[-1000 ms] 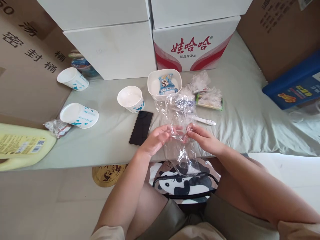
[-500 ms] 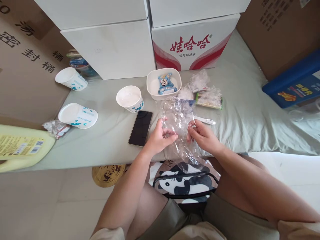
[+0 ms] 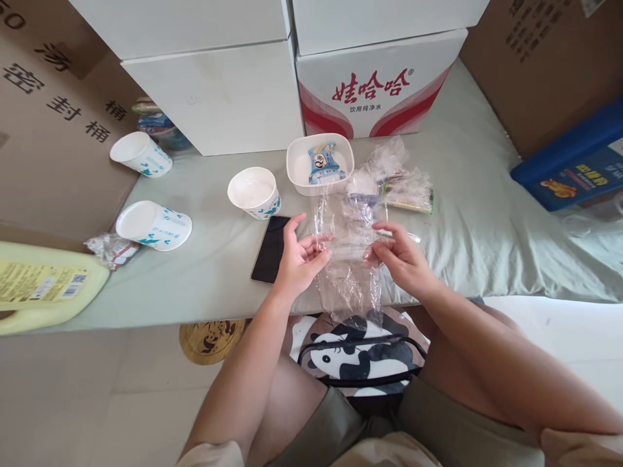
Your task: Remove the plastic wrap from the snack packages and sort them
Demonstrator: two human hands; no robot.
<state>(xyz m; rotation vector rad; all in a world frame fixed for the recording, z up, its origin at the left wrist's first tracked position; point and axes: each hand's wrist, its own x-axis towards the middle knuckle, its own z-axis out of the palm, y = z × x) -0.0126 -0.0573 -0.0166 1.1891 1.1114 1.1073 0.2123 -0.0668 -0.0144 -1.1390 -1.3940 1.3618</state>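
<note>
A clear, crinkled plastic bag (image 3: pixel 353 285) stretches between my two hands and hangs over the front edge of the cloth-covered surface. My left hand (image 3: pixel 302 259) grips the bag's left side with thumb and lower fingers, its index finger raised. At the opposite side, my right hand (image 3: pixel 396 259) pinches the bag near the thumb, index finger held away. Partly behind my left hand lies a black phone (image 3: pixel 267 253). A white stick-like item (image 3: pixel 413 238) shows just beyond my right fingers, mostly covered.
A white tub (image 3: pixel 296 172) with blue snack packets stands behind the bag, beside wrapped packets (image 3: pixel 409 194). Paper cups (image 3: pixel 256 193) stand to the left, one lying tilted. White cartons (image 3: pixel 214 97) line the back; a yellow jug (image 3: pixel 48 285) and blue box (image 3: pixel 574 155) flank the sides.
My hands have moved apart a little, and the bag between them is spread wider and flatter. Both index fingers have lifted. The left hand now covers part of the phone.
</note>
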